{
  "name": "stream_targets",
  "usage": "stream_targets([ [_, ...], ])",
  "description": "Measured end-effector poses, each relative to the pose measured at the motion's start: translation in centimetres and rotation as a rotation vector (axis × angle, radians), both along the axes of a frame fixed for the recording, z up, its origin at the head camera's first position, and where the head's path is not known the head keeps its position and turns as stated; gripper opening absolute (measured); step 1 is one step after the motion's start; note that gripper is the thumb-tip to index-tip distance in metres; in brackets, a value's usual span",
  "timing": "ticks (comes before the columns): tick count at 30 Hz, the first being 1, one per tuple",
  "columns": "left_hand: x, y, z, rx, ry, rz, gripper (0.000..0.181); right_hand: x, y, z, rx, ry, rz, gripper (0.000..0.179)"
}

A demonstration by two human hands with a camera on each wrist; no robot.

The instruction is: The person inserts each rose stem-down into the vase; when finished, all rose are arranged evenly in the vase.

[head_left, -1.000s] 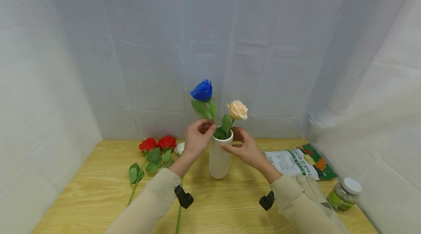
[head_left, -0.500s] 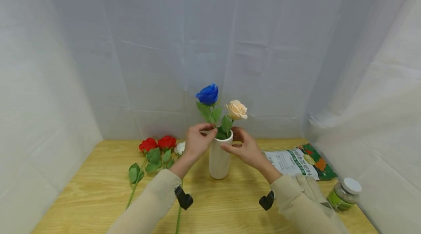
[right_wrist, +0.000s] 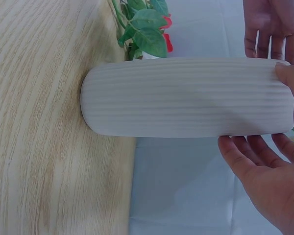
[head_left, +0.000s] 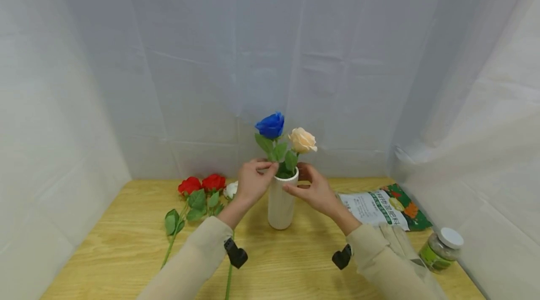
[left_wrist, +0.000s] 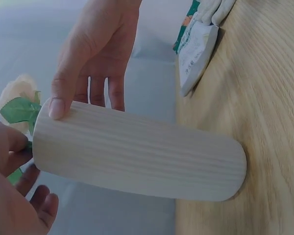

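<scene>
A white ribbed vase stands upright on the table, with a cream rose leaning to the right in its mouth. My left hand pinches the stem of a blue rose just above the rim; the stem's lower end is hidden. In the left wrist view, part of the green stem shows between thumb and finger of the left hand. My right hand holds the vase near its top from the right, thumb in front and fingers behind. The right wrist view has this hand touching the ribbed wall.
Two red roses and a white rose lie on the wooden table at the left. To the right are a fertilizer bag, pale gloves and a white-lidded jar. White sheets hang behind and at both sides.
The blue rose has sunk lower and shifted right, closer to the cream rose. My left hand has moved slightly down with it. The right hand and vase have stayed in place.
</scene>
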State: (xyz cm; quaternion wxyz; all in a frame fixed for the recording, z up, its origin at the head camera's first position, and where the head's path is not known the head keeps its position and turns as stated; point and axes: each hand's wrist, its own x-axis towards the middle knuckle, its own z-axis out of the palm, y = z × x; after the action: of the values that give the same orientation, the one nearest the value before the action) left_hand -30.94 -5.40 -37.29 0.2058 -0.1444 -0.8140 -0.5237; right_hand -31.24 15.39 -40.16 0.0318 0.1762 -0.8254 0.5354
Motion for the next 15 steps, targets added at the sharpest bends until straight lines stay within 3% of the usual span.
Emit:
stream_targets([
  [7,0.0,-0.3,-0.2,-0.14,-0.02,-0.048,0.027,0.0,-0.1,0.1,-0.01,-0.013,0.012,0.071],
  [12,0.2,-0.9,-0.2,-0.095,-0.123,-0.099,0.031,0.0,-0.1,0.1,-0.006,-0.004,0.008,0.071],
  [15,0.2,-1.2,-0.2,-0.065,-0.149,-0.081,0.027,0.0,-0.1,0.0,-0.006,0.002,0.003,0.07],
])
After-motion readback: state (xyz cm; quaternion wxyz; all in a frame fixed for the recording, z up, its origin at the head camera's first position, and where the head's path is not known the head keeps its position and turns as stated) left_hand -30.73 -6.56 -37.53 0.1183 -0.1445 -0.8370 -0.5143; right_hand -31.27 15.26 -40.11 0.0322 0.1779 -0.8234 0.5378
